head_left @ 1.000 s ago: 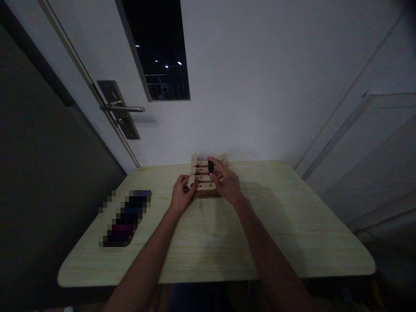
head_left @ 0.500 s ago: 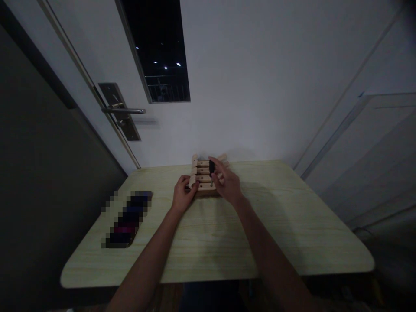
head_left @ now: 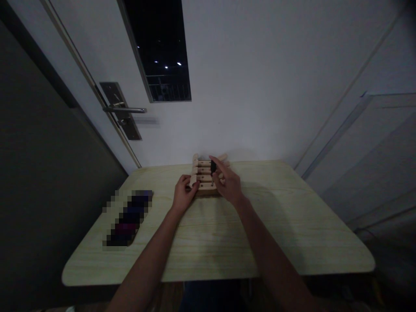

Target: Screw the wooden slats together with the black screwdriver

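The right hand (head_left: 230, 183), in the head view, was curled with thumb and fingers closed around a black-handled screwdriver (head_left: 213, 167), its metal shaft pointing down at the front crossbar. The left hand (head_left: 183, 193) gripped the near left corner of the slatted wooden frame (head_left: 206, 187), thumb in front, fingers behind. The frame sat at the table's (head_left: 208, 247) far edge, near the white door (head_left: 247, 86). Its crossbars and end pieces appeared already assembled; whether their dark spots were screws or bare holes, and so what was left, could not be told.
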Action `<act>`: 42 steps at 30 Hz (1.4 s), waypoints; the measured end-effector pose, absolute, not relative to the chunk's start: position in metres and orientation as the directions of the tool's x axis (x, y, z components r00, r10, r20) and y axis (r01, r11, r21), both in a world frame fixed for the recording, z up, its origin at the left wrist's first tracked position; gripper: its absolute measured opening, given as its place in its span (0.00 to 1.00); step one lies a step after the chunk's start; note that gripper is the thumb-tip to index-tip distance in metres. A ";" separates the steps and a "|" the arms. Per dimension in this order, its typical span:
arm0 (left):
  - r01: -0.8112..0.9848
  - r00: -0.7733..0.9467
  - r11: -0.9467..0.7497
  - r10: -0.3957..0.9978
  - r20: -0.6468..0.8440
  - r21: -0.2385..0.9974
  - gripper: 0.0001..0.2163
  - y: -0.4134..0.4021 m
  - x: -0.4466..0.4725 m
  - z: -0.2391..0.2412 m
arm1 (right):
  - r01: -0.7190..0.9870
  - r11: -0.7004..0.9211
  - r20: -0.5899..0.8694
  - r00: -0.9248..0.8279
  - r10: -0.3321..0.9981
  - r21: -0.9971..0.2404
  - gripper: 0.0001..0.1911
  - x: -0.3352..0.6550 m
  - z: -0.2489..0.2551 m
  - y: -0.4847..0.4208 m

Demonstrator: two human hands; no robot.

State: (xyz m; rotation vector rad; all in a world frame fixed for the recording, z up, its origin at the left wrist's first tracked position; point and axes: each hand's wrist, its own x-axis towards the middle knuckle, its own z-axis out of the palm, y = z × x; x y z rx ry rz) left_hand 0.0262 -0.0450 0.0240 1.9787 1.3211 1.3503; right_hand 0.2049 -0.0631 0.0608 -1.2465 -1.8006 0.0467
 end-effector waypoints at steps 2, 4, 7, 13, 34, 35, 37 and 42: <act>0.476 0.081 -0.471 0.865 0.496 0.743 0.10 -0.045 0.026 0.023 | 0.709 0.500 0.645 -0.083 0.760 -0.498 0.23 0.206 0.062 -0.063; 0.473 0.078 -0.468 0.866 0.494 0.746 0.10 -0.044 0.026 0.023 | 0.695 0.509 0.638 -0.092 0.764 -0.508 0.23 0.207 0.062 -0.063; 0.471 0.077 -0.464 0.869 0.489 0.750 0.10 -0.044 0.026 0.023 | 0.700 0.500 0.634 -0.086 0.768 -0.510 0.22 0.207 0.061 -0.061; 0.481 0.076 -0.464 0.868 0.491 0.744 0.10 -0.044 0.026 0.023 | 0.697 0.499 0.652 -0.058 0.756 -0.515 0.22 0.204 0.061 -0.060; 0.476 0.077 -0.483 0.855 0.512 0.735 0.09 -0.041 0.025 0.019 | 0.722 0.434 0.647 0.026 0.762 -0.540 0.24 0.200 0.056 -0.058; 0.478 0.078 -0.486 0.853 0.516 0.731 0.09 -0.041 0.026 0.019 | 0.728 0.432 0.651 0.026 0.759 -0.532 0.24 0.199 0.056 -0.058; 0.484 0.086 -0.489 0.852 0.517 0.725 0.09 -0.042 0.026 0.019 | 0.744 0.424 0.651 0.019 0.758 -0.516 0.24 0.199 0.057 -0.059; 0.508 0.094 -0.491 0.849 0.520 0.708 0.10 -0.044 0.026 0.021 | 0.759 0.415 0.643 0.007 0.766 -0.502 0.23 0.199 0.059 -0.063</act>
